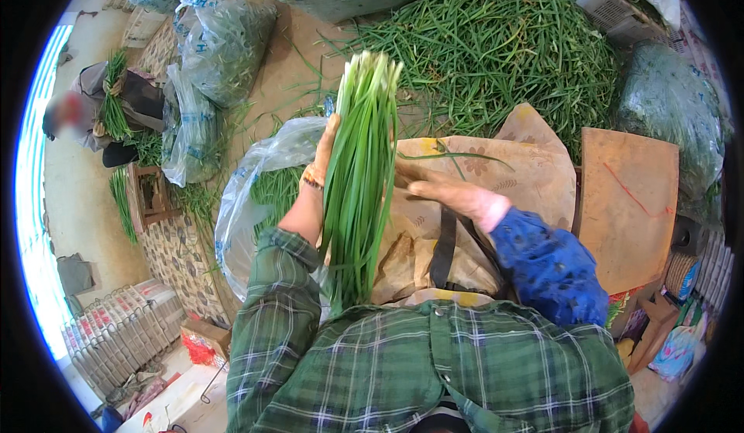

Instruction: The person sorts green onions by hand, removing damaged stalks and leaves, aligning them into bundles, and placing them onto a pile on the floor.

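Observation:
My left hand [321, 157] grips a long bunch of green chives [360, 177], its pale cut ends pointing up and away from me. The leaves hang down along my left forearm towards my shirt. At the right side of the bunch is my right hand [439, 189], motion-blurred, thumb apart from the fingers and nothing visible between them. Whether its fingertips touch the leaves is unclear. Below it a tan floral cloth [476, 168] covers my lap, with a few loose leaves [459, 155] on it. A clear plastic bag [244, 200] holding more chives [276, 194] stands to the left.
A big heap of loose chives [511, 55] lies ahead on the floor. Stuffed plastic bags [224, 49] stand beyond and at far right [668, 113]. A wooden board [628, 206] is at my right. Far left, another person [131, 98] holds a bunch near a wooden stool [152, 194].

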A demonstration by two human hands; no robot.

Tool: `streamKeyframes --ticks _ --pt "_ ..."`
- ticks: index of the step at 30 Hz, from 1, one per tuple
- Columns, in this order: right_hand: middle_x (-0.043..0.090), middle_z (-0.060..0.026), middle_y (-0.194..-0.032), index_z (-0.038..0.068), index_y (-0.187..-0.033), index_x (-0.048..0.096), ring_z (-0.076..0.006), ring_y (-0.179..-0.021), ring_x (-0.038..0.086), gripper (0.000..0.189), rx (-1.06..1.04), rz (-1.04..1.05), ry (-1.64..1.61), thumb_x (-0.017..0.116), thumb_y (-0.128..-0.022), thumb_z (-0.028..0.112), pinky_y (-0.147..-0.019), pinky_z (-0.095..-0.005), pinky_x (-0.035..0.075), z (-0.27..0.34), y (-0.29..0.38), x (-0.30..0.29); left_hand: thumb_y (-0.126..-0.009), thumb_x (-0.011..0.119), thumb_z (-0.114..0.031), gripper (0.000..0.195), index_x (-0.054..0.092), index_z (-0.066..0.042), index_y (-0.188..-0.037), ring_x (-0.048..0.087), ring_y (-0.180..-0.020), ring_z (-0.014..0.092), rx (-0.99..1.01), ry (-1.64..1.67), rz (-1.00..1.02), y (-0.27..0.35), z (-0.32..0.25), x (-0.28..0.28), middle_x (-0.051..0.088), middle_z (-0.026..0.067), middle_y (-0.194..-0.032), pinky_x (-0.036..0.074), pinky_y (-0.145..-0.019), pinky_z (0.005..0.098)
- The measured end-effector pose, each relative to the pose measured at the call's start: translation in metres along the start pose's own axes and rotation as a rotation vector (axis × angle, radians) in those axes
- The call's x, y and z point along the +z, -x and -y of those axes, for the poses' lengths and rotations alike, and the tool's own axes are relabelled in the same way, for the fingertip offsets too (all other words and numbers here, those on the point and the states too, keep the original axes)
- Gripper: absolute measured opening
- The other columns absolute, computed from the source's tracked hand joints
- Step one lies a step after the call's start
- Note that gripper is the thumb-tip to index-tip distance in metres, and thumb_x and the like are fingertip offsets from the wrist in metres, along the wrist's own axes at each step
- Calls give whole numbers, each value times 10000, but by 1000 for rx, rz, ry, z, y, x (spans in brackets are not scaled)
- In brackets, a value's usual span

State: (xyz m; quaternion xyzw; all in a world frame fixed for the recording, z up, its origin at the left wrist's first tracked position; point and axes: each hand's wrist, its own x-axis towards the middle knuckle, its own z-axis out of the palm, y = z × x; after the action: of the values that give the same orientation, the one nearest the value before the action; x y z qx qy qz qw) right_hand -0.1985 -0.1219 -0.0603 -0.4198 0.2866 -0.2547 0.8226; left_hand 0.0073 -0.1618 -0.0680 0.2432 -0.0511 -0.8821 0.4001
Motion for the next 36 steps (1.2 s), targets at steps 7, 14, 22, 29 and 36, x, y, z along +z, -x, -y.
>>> streamKeyframes --ticks 7,14,22,29,36 --pt "545 -14 -847 53 -983 509 -115 -788 523 355 -111 -224 -314 613 -740 290 -715 -244 423 25 -53 37 -784 522 -376 430 485 -51 -1064 535 -753 151 267 -834 -257 -19 -29 69 552 46 -914 458 -652 280" --pt "541 1 -793 67 -923 522 -109 -699 514 277 -353 -464 -522 634 -723 222 -648 -243 432 32 -48 45 -626 686 -304 1004 2 -55 -1317 332 -1118 179 91 -1532 -66 66 11 57 329 109 -1244 280 -926 291" --pt "523 -93 -1015 72 -1077 465 -198 -942 493 485 -337 -259 -742 581 -738 399 -818 -343 404 5 -43 62 -616 619 77 521 473 -90 -1087 503 -795 102 126 -771 -352 104 64 24 522 -17 -900 419 -715 236" --pt "559 -78 -818 70 -929 514 -210 -737 521 471 -219 -354 -1112 563 -717 487 -685 -357 430 10 -71 0 -554 646 21 315 511 1 -837 501 -540 175 -114 -766 -337 173 26 -9 519 84 -666 472 -666 368" --pt "323 92 -465 44 -888 527 -44 -352 273 249 90 -202 -1166 365 -863 233 -323 -189 229 -7 -101 -33 -571 709 -70 461 481 8 -964 470 -475 159 -130 -520 -344 210 39 -55 494 78 -649 456 -533 346"
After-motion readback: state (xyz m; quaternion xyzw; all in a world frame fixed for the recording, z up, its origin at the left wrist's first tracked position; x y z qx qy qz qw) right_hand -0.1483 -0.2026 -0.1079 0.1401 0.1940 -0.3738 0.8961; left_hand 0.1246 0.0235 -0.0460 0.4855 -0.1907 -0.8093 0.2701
